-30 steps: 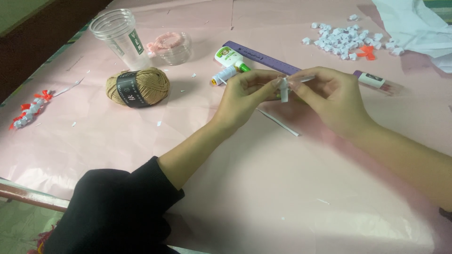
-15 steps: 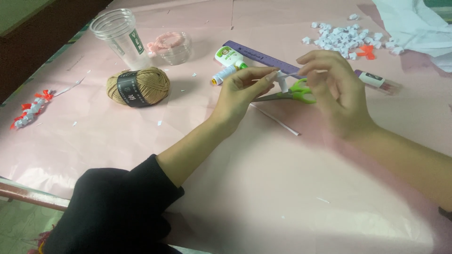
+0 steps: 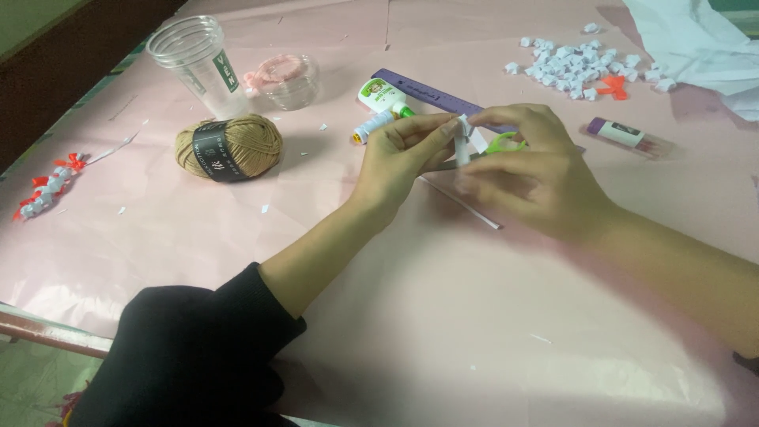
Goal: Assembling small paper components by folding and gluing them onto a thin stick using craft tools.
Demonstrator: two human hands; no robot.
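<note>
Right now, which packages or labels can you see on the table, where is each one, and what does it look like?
Glue bottle: lying left of the ruler, white with a green, picture-printed label.
Glue stick: lying right of the hands, white tube, purple cap, dark label.
Yarn ball: left of the hands, tan, with a black paper band.
Plastic cup: upright at far left, clear, small green label.

A narrow white paper strip (image 3: 462,142) — thin, partly folded — stands nearly upright above the pink table. Fingertips pinch it on both sides.
</note>
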